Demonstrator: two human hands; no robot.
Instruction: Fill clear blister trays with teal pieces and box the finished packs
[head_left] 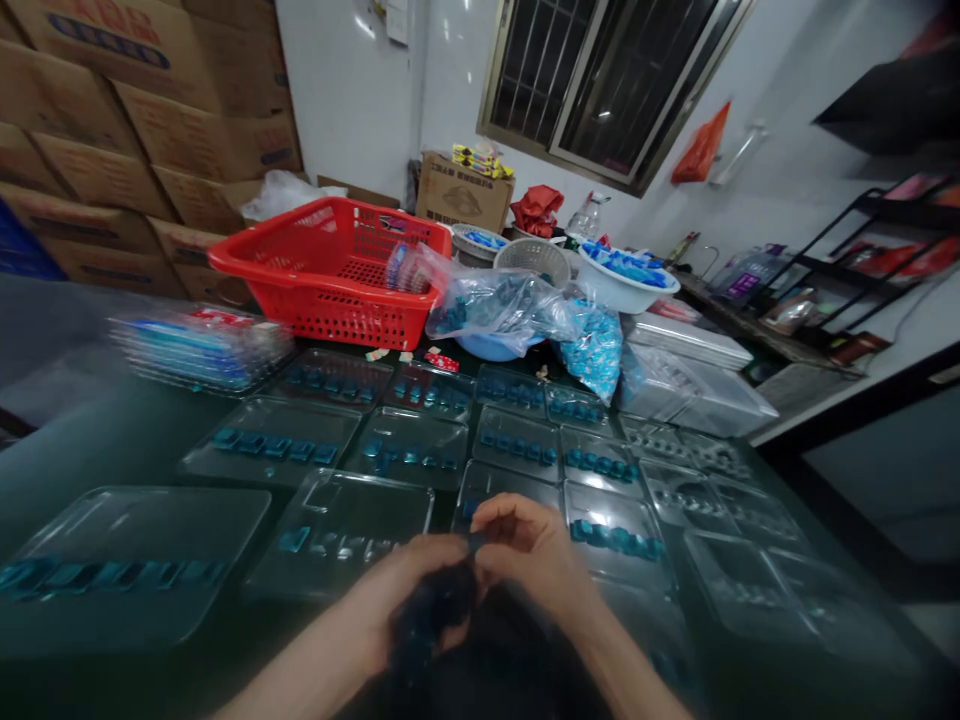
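Note:
My left hand [409,600] is closed around a dark, blurred bunch of small pieces near the table's front edge. My right hand [529,555] is closed in a pinch right beside it, fingertips meeting the left hand's over a small dark piece I cannot make out. Both hands hover above a clear plastic blister tray [337,530] with a few blue pieces in its row of pockets. More clear trays [517,445] with rows of small blue pieces lie across the dark table beyond the hands.
A red plastic basket [330,270] stands at the back left, next to clear bags of blue pieces [517,310] and a white bowl [626,285]. A stack of packed trays [199,345] lies at the left. Cardboard boxes [127,130] line the wall. Empty trays [697,385] are stacked at the right.

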